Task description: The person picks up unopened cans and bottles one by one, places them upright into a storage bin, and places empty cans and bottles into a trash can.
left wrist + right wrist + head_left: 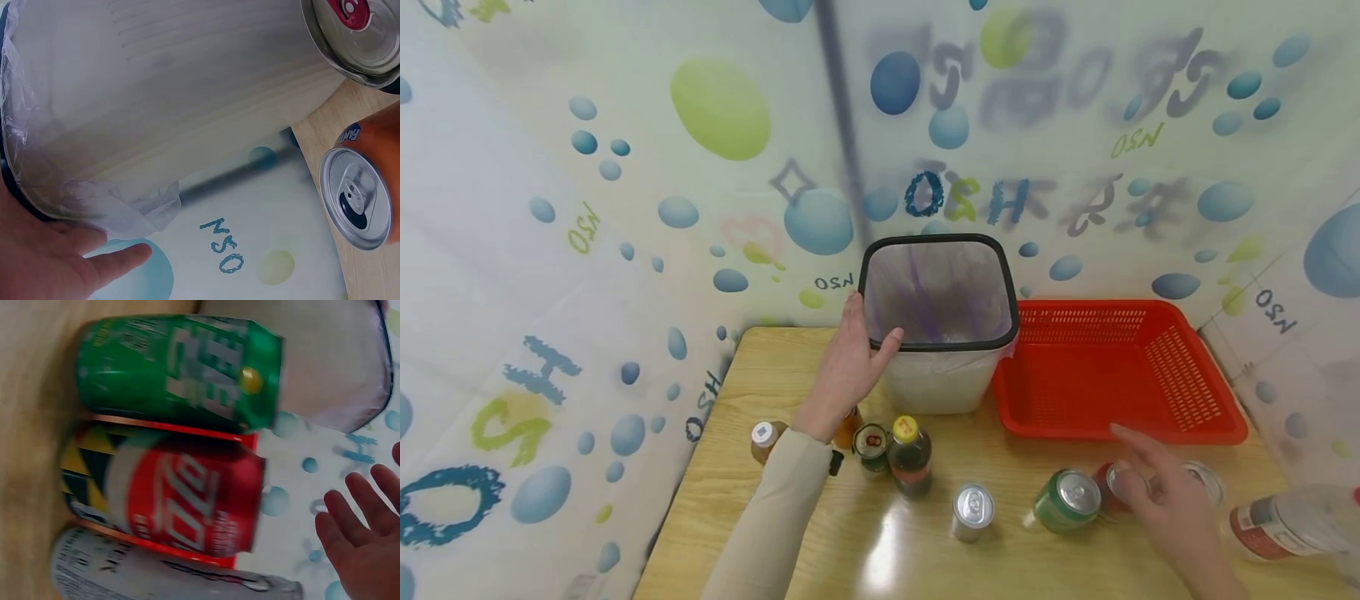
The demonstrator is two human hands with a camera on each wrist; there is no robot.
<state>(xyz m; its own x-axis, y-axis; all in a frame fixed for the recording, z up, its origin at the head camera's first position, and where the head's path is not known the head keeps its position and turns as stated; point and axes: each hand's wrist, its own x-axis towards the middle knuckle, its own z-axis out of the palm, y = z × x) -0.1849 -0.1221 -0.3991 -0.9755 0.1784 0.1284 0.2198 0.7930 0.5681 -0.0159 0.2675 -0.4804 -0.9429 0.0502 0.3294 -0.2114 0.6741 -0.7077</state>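
My left hand (pixel 850 358) rests against the front-left corner of a white trash bin (pixel 940 379) with a black rim and a plastic liner. Its fingers (pixel 119 265) are straight beside the rim, thumb apart from them. My right hand (pixel 1165 508), slightly blurred, hovers over the cans at the right, fingers extended and nothing in them. Below it stands a red cola can (pixel 194 494), partly hidden in the head view. A green soda can (pixel 181 372) stands to its left, and a whitish can (pixel 169 575) on its other side.
A red plastic basket (pixel 1075 425) sits right of the bin. In front stand a silver can (pixel 972 512), a dark cola bottle (pixel 910 458), a dark green can (pixel 871 446), an orange Fanta can (pixel 359 187) and a small white-capped bottle (pixel 767 437). A clear bottle (pixel 1292 525) is far right.
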